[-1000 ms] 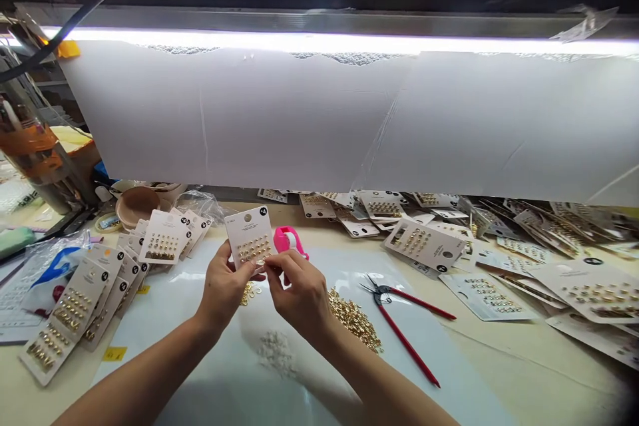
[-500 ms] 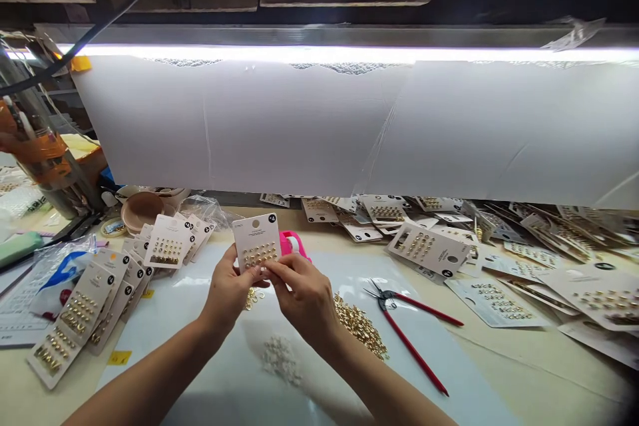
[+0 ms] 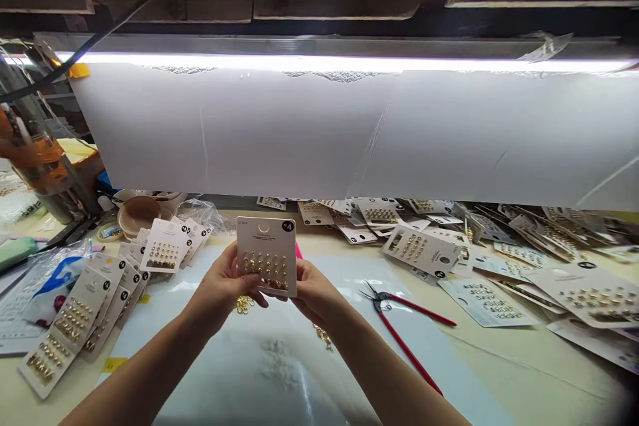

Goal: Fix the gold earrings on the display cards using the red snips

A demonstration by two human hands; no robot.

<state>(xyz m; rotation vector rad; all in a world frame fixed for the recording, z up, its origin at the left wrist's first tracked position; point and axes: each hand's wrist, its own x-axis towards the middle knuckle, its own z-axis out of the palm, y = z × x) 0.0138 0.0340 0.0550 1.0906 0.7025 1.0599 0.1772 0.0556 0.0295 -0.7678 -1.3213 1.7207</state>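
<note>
A white earring card [image 3: 266,239] with rows of small gold studs stands nearly upright, facing me, between my two hands. My left hand [image 3: 223,287] grips its left edge, the thumb lying across the lower studs. On the opposite side my right hand [image 3: 318,291] holds the right edge, with its fingers hidden behind the card. Just below the card lie gold rings [image 3: 244,305]. Small gold pieces [image 3: 322,337] show beside my right wrist, mostly covered by it. A blurred heap of clear little pieces [image 3: 278,363] rests between my forearms.
Red-handled pliers [image 3: 399,319] lie open to the right on the white sheet [image 3: 200,386]. Filled earring cards [image 3: 74,319] are stacked at left, and many more [image 3: 419,249] are piled at right. A white panel [image 3: 299,140] under a light strip stands behind.
My right hand has moved from the card's front, near the studs, to its right edge. The card has turned to face me squarely and covers most of the pink object.
</note>
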